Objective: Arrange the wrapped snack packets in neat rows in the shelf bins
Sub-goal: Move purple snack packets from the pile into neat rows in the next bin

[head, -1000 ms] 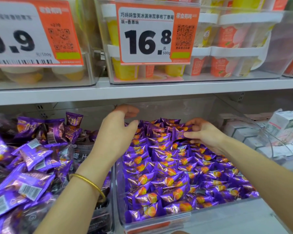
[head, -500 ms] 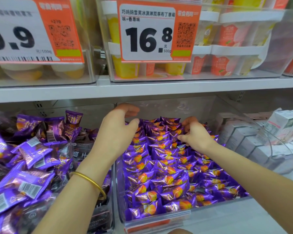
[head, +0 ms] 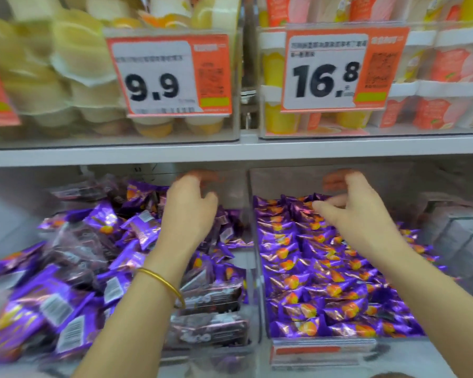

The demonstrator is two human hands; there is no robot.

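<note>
Reaching into two clear bins under the shelf [head: 230, 154]. The left hand [head: 189, 214] hangs over the back of the left bin [head: 230, 192] with its fingers curled down. The right hand [head: 361, 216] hangs over the far rows of the right bin [head: 284, 184], fingers hooked, thumb pointing left. Both are blurred, so I cannot tell if either is grasping anything.

The snack packets [head: 325, 290] are purple foil pillows, lined up in rows in the right bin. A loose heap [head: 74, 268] of the same fills the left bin.

They are likely light, soft and crinkly, with slick foil and a filling that probably crushes. Best to pinch one lightly at a crimped end seam or across the flat faces. A bunch would likely slide apart, and the rows look easy to knock askew.
</note>
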